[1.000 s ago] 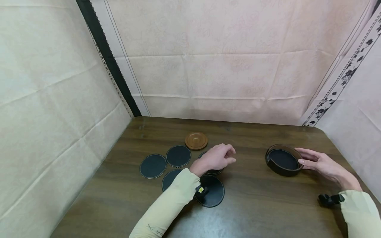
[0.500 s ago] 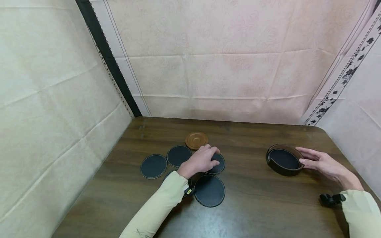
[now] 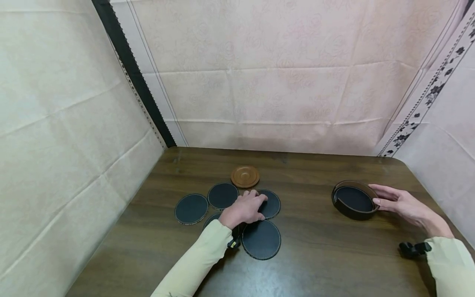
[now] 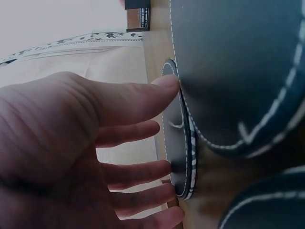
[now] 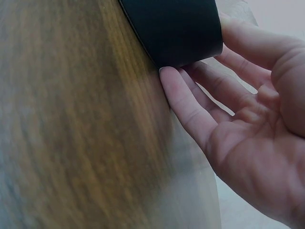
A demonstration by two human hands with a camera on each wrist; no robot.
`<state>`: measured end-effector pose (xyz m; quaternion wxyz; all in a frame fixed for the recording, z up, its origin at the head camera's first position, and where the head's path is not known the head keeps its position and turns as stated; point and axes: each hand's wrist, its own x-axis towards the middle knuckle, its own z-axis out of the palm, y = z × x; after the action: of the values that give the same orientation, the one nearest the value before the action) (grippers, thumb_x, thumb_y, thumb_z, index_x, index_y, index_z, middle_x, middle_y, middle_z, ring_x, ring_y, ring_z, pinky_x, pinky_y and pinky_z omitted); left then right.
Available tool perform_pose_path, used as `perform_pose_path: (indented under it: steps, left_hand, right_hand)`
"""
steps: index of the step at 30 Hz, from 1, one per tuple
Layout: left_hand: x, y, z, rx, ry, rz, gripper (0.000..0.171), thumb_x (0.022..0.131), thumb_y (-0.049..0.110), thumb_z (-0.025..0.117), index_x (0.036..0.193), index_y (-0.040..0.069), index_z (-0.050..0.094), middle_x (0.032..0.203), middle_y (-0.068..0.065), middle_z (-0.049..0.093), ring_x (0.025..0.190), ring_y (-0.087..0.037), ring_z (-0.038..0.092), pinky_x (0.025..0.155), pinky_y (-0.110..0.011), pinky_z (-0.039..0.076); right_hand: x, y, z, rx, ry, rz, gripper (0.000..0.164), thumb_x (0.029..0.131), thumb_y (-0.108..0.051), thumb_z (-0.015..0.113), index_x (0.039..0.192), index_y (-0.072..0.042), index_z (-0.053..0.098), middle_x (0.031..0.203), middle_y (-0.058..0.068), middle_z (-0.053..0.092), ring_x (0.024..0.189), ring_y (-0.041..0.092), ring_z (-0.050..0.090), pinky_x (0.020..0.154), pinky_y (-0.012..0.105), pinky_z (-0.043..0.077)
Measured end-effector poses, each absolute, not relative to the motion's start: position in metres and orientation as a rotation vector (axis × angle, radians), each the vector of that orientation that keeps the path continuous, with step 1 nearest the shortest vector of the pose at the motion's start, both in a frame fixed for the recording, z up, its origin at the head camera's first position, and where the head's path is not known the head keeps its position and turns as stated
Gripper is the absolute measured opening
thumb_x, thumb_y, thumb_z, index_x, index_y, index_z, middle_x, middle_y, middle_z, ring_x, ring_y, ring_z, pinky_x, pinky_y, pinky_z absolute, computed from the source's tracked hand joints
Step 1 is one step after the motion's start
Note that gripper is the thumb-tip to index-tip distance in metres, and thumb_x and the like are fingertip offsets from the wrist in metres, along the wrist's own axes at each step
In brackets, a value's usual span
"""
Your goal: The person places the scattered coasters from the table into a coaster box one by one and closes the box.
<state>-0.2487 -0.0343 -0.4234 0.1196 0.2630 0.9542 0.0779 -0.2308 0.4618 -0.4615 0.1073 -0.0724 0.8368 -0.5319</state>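
The round holder [image 3: 350, 212] is gripped by the right hand [image 3: 412, 209]; the left hand [image 3: 242, 210], fingers loosely spread, is held over dark coasters [image 3: 272, 204] on the tabletop [image 3: 319, 255]

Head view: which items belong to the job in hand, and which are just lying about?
Likely the job:
stitched dark coaster under the left hand
round coaster holder, held by the right hand
probably the other four loose dark coasters

Apparently just there:
brown round disc, untouched
creased cloth backdrop
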Motion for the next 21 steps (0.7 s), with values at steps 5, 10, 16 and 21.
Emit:
perform_pose_path:
  steps: [5, 10, 16, 21]
  left_hand:
    - [-0.251, -0.035, -0.426, 0.746, 2.802, 0.215, 0.056, 0.09, 0.035, 0.071, 0.141, 0.024, 0.05, 0.145, -0.008, 0.046, 0.126, -0.027, 0.043, 0.105, -0.045, 0.04]
    - [-0.253, -0.035, -0.429, 0.719, 2.806, 0.221, 0.058, 0.091, 0.036, 0.07, 0.142, 0.023, 0.049, 0.144, -0.01, 0.047, 0.122, -0.027, 0.045, 0.104, -0.046, 0.041]
    - [-0.259, -0.037, -0.431, 0.705, 2.782, 0.228, 0.06, 0.09, 0.039, 0.07, 0.143, 0.023, 0.048, 0.147, -0.012, 0.045, 0.125, -0.027, 0.047, 0.108, -0.048, 0.039]
    - [-0.262, -0.038, -0.433, 0.699, 2.786, 0.233, 0.057, 0.093, 0.043, 0.065, 0.144, 0.022, 0.048, 0.147, -0.009, 0.046, 0.128, -0.027, 0.044, 0.109, -0.047, 0.038]
  right_hand:
    - [-0.231, 0.462, -0.461, -0.208, 2.455, -1.568, 0.064, 0.098, -0.013, 0.059, 0.151, 0.001, 0.026, 0.12, -0.039, 0.05, 0.102, -0.003, 0.064, 0.08, 0.026, 0.057]
    - [-0.23, 0.46, -0.459, -0.205, 2.452, -1.564, 0.064, 0.098, -0.013, 0.059, 0.152, 0.001, 0.026, 0.12, -0.039, 0.049, 0.102, -0.002, 0.064, 0.08, 0.026, 0.057]
    - [-0.229, 0.46, -0.457, -0.201, 2.466, -1.543, 0.066, 0.098, -0.014, 0.059, 0.152, 0.002, 0.025, 0.12, -0.039, 0.047, 0.103, -0.005, 0.062, 0.081, 0.026, 0.057]
    - [-0.229, 0.462, -0.458, -0.196, 2.472, -1.532, 0.066, 0.098, -0.015, 0.059, 0.152, 0.001, 0.024, 0.12, -0.039, 0.046, 0.103, -0.005, 0.062, 0.081, 0.026, 0.057]
